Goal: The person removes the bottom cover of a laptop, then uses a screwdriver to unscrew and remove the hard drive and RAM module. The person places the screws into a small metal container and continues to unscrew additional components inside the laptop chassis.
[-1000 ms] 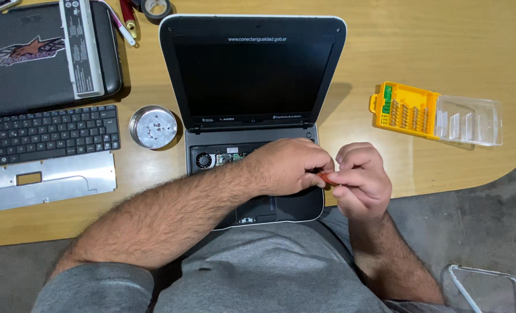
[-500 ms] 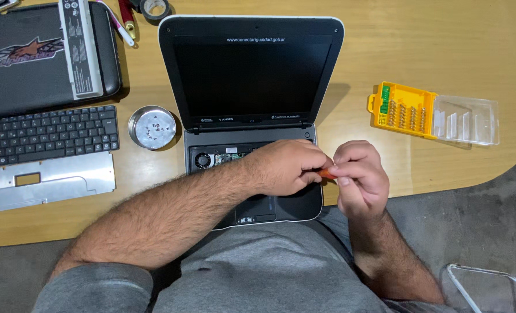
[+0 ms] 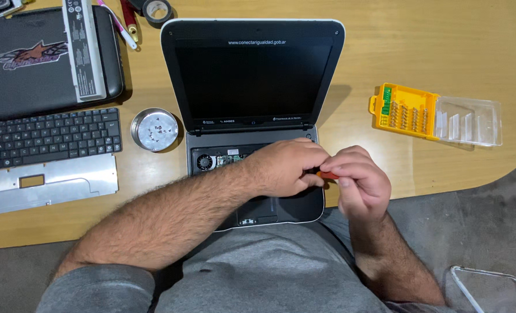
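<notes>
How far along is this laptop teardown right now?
Done: the keyboard lies off to the side, the fan is exposed, and loose screws sit in the metal dish. In hand: the left hand and right hand grip an orange-handled tool over the base. Left: the screen and palm rest remain attached.

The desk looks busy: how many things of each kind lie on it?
Laptops: 2, open laptop, closed laptop
Keyboard: 1
Metal dish: 1
Bit case: 1
Tape roll: 1
Total: 6
</notes>
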